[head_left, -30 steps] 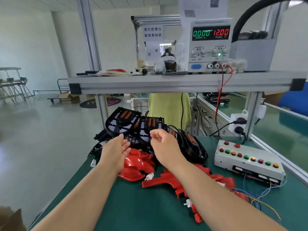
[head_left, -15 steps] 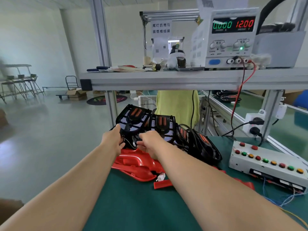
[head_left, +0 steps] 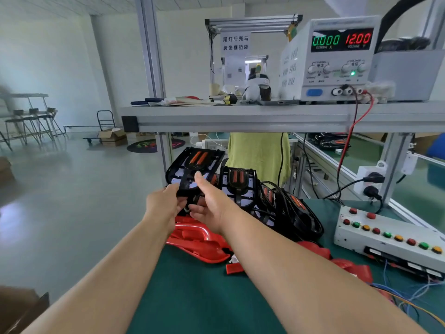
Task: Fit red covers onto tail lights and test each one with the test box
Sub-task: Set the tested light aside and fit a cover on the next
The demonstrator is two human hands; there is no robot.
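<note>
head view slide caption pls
Left hand and right hand hold a black tail light above red covers; test box nearby

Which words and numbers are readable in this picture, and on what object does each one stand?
"0.000": green display of the power supply.
"12.00": its red display.
"CURRENT A", "VOLTAGE V": under those displays, faint.
"尾灯后壳与 装饰框组装": paper sign.
Knob labels: too blurred to read.
</note>
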